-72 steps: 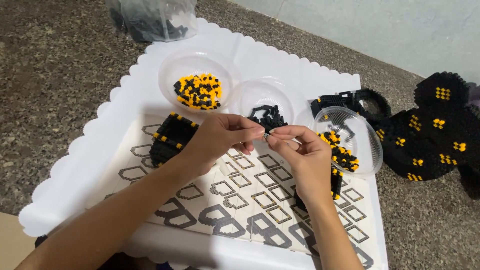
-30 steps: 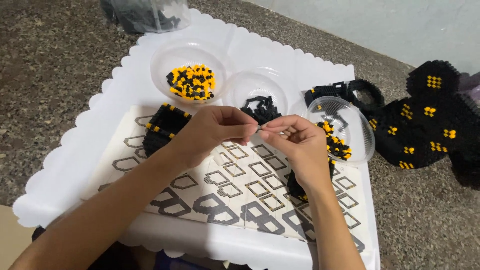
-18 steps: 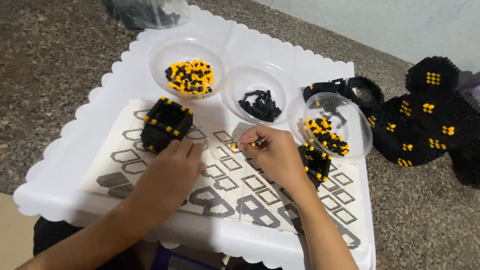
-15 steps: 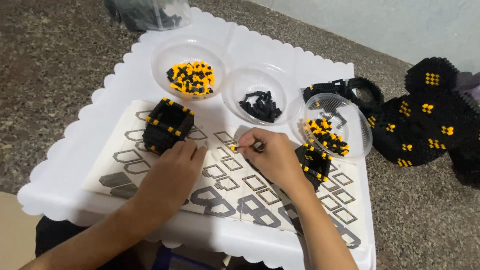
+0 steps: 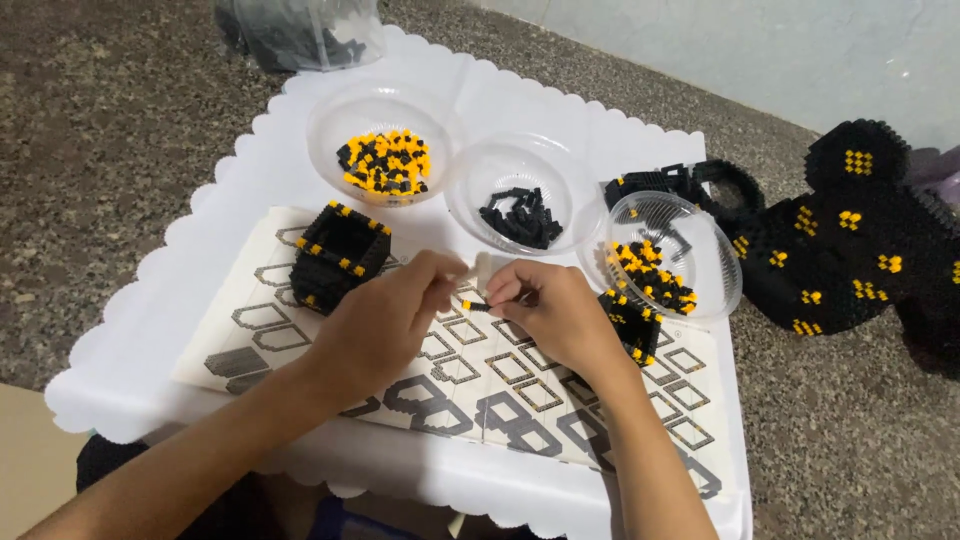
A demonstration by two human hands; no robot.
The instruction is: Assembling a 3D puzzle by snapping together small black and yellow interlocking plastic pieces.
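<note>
I see a tiny black-and-yellow building-block piece (image 5: 475,305) pinched at the fingertips of my right hand (image 5: 555,312), held just above the printed instruction sheet of grey outline shapes (image 5: 470,375) near its upper middle. My left hand (image 5: 390,315) meets it from the other side, thumb and forefinger pressed together on something small and pale; I cannot tell whether that is a tool or another piece. To do this join well, I judge I should keep both wrists low over the sheet, line the piece up squarely and press gently, since a slip would send it skittering off the white scalloped-edge tray (image 5: 140,330). Just left of my left hand stands the open black cube of blocks with yellow corner studs (image 5: 338,255). Beyond are three clear plastic bowls: one of mixed yellow and black pieces (image 5: 385,160), one of black pieces (image 5: 520,212), and a tilted one (image 5: 665,255). Off the tray, right, sits a large black block figure with yellow dots (image 5: 850,240).
</note>
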